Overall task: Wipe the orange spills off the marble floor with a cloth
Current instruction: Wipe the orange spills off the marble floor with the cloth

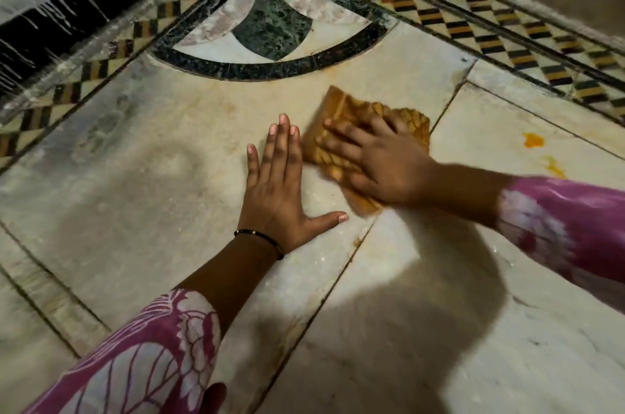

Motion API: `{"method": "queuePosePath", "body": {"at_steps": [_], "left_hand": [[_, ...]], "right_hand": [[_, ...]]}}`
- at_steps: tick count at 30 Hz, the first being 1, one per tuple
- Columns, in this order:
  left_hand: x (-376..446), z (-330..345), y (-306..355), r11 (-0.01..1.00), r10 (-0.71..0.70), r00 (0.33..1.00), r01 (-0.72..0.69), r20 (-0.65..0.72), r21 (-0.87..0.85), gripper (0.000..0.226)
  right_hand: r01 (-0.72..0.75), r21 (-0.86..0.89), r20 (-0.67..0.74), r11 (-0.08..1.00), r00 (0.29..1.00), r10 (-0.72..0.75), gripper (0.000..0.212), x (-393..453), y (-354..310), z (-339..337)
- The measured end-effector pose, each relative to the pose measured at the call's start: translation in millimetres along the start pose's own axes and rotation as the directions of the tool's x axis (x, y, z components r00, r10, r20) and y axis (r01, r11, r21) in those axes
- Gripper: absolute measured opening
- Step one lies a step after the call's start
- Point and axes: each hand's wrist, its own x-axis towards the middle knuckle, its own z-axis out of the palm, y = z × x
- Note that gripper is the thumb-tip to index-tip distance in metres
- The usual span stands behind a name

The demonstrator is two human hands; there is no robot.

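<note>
While the left hand [275,190] braces flat and empty on the marble floor [135,210], the right hand [378,163] presses the cloth [341,109] down, palm spread; remaining orange spills [533,140] lie right, nearest that hand.

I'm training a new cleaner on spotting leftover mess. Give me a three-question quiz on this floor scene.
1. True or false: the left hand holds the cloth.
2. Which is right? The right hand is A) lifted off the cloth, B) pressed flat on it, C) wringing it.
3. On which side of the cloth do orange spills remain on the marble floor?

Key: 1 false; 2 B; 3 the person's right.
</note>
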Motion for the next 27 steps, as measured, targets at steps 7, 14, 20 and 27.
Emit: {"method": "queuePosePath", "body": {"at_steps": [7,14,20,27], "left_hand": [[-0.5,-1.4,2.5,0.998,0.07,0.994,-0.07,0.087,0.0,0.125],[-1.7,2.6,2.8,0.997,0.033,0.976,-0.048,0.216,0.062,0.116],[-32.7,13.3,19.2,0.998,-0.038,0.987,0.045,0.156,-0.04,0.107],[-16.4,19.2,102.1,0.958,0.273,0.935,-0.244,0.227,-0.148,0.106]], "right_hand": [[-0.095,-0.047,-0.074,0.994,0.993,0.092,0.063,-116.8,68.2,29.2],[-0.295,0.046,0.032,0.954,0.955,0.294,0.079,-64.9,9.4,22.4],[-0.08,0.079,0.026,0.994,0.997,0.078,0.066,-175.6,-41.9,46.9],[-0.631,0.229,0.045,0.741,0.767,0.64,0.072,-218.9,17.4,54.7]]}}
